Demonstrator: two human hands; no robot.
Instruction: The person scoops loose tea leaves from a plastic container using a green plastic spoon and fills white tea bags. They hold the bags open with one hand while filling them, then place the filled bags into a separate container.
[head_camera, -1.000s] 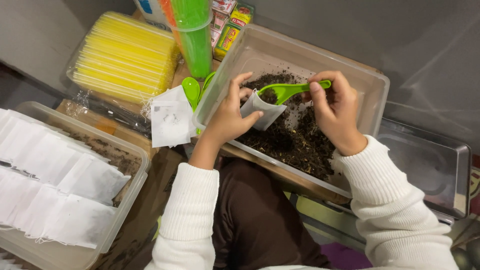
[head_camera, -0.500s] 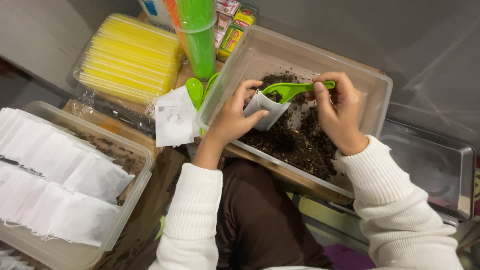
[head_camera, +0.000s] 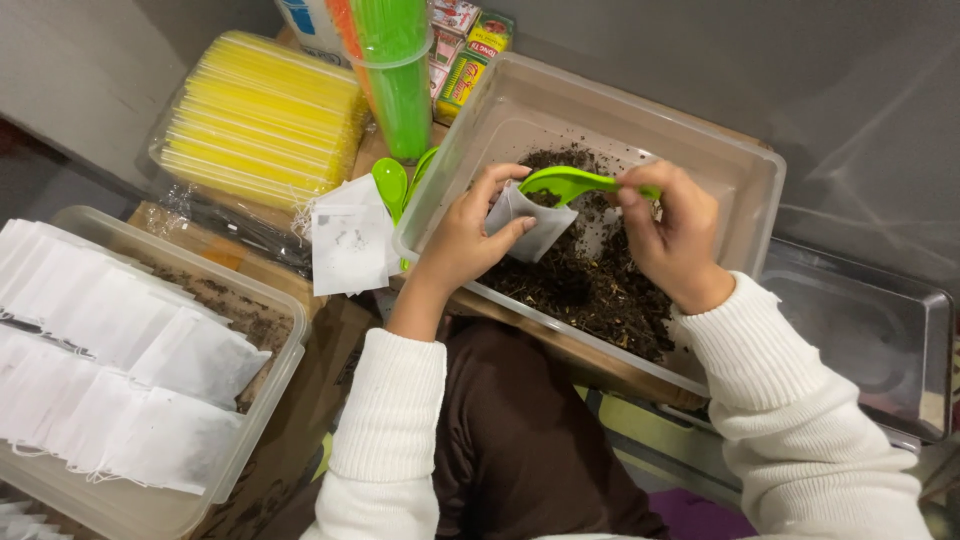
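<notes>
My left hand (head_camera: 468, 238) holds a small white filter bag (head_camera: 532, 222) open over a clear plastic tub (head_camera: 748, 190) of dark loose tea. My right hand (head_camera: 672, 238) grips the handle of a green plastic spoon (head_camera: 566, 182), whose bowl rests at the mouth of the bag with some dark tea in it. Both hands are inside the tub, above the dark tea (head_camera: 600, 290).
A clear tub (head_camera: 268, 372) at the left holds several filled white bags. Loose empty bags (head_camera: 350, 246) and green spoons (head_camera: 392, 182) lie beside the tea tub. A yellow straw pack (head_camera: 262, 116), a green cup stack (head_camera: 396, 72) and a metal tray (head_camera: 880, 340) stand around.
The green spoon has tipped lower into the mouth of the white bag. Both hands have stayed in nearly the same place over the tub.
</notes>
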